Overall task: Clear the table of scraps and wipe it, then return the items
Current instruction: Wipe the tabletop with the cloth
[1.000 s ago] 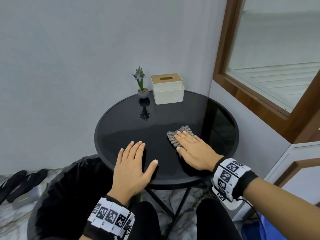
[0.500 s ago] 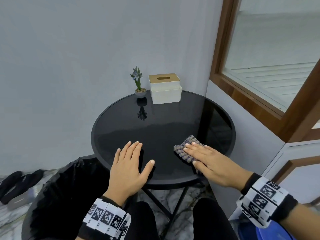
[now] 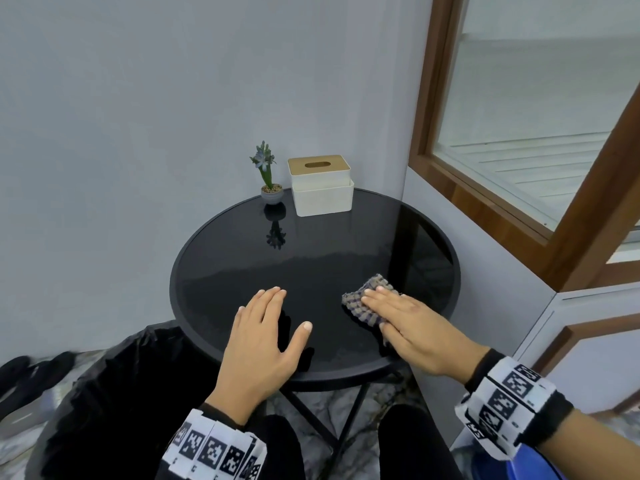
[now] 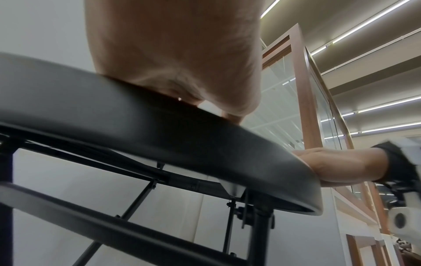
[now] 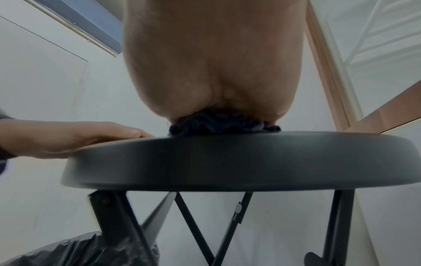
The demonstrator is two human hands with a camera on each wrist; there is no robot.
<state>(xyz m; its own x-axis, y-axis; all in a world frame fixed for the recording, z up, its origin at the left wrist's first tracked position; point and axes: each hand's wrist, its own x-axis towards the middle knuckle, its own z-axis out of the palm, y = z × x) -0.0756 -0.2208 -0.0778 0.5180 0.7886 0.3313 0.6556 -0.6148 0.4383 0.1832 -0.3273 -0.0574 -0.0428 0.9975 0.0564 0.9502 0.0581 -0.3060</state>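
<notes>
My right hand (image 3: 412,327) lies flat, fingers straight, pressing the checked grey woven cloth (image 3: 363,303) onto the round black glossy table (image 3: 311,251), near-right of centre. My left hand (image 3: 263,341) is flat on the near edge, holding nothing. The cloth is soft and light and probably bunches, so press from the top. No readable writing; the wristbands show only coded marker squares.

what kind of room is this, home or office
Hard to say for sure; probably a corner of an office or lounge. A small round black table stands against a wall beside a wood-framed glass partition, and the left wrist view shows long ceiling strip lights.
</notes>
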